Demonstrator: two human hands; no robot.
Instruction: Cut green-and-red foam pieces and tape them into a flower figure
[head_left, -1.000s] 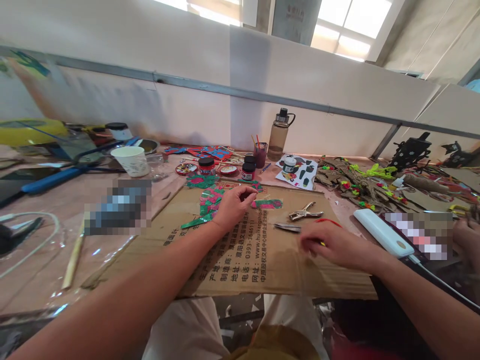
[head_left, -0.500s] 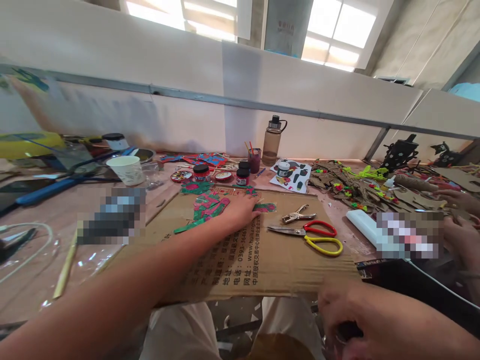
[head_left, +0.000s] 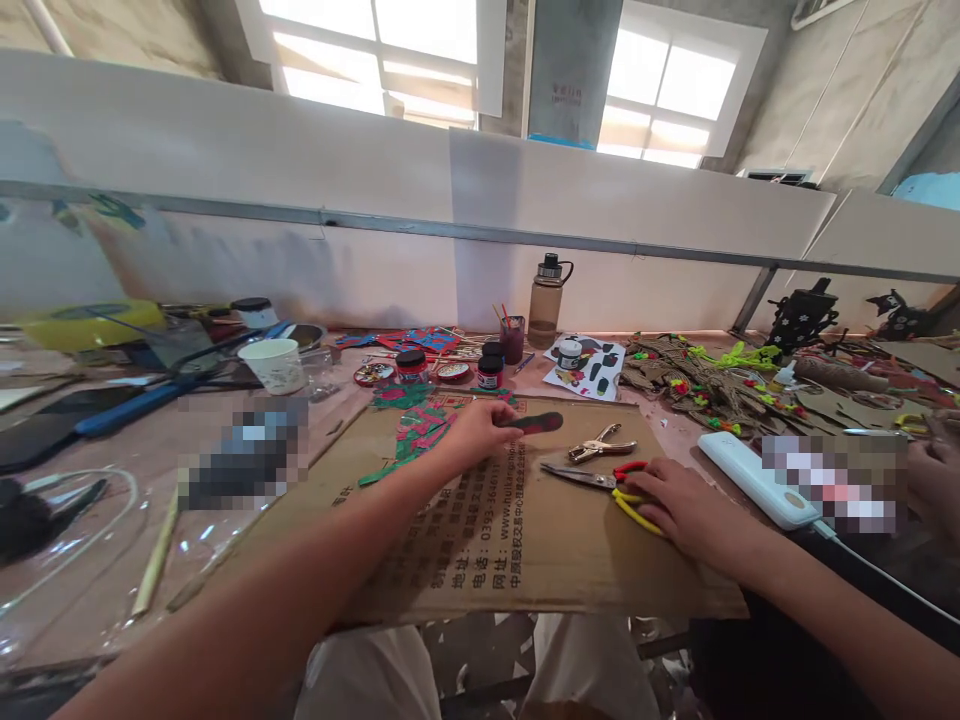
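Note:
My left hand [head_left: 484,428] pinches one end of a dark painted strip [head_left: 541,423], held just above the cardboard sheet [head_left: 577,560]. Under and beside that hand lies a cluster of green and pink painted pieces [head_left: 420,432]. The fingers of my right hand [head_left: 679,505] are closed over the handles of the scissors [head_left: 589,477], one red and one yellow; the blades lie on the cardboard, pointing left. A metal hole punch [head_left: 602,445] rests just behind the scissors.
Behind the cardboard stand paint jars [head_left: 411,367], a brush cup [head_left: 512,340] and a water bottle [head_left: 546,300]. A paper cup [head_left: 271,365] is at left. Cardboard cutouts [head_left: 675,370] and a white power bank [head_left: 757,480] lie at right, near another person's hand [head_left: 934,470].
My left hand has picked up a painted strip from the cardboard. My right hand has moved from the lower right, off the table, up onto the scissors' handles.

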